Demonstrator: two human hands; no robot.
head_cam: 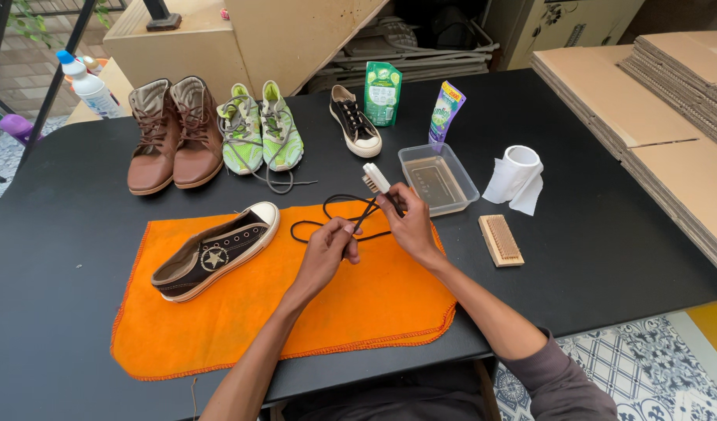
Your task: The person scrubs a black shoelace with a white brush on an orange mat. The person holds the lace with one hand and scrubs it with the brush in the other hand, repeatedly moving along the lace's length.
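My left hand (327,251) pinches a black shoelace (327,209) that loops over the orange cloth (296,312). Just to its right, my right hand (411,226) holds a small white-handled brush (374,179), bristles facing left, against the lace. A black low sneaker (217,251) without its lace lies on its side on the left part of the cloth.
On the black table (62,257): brown boots (174,132), green sneakers (261,129), another black sneaker (356,121), a green pouch (383,93), a purple tube (446,111), a clear plastic tub (438,178), a paper roll (517,176), a wooden brush (500,240). Cardboard sheets (670,101) lie to the right.
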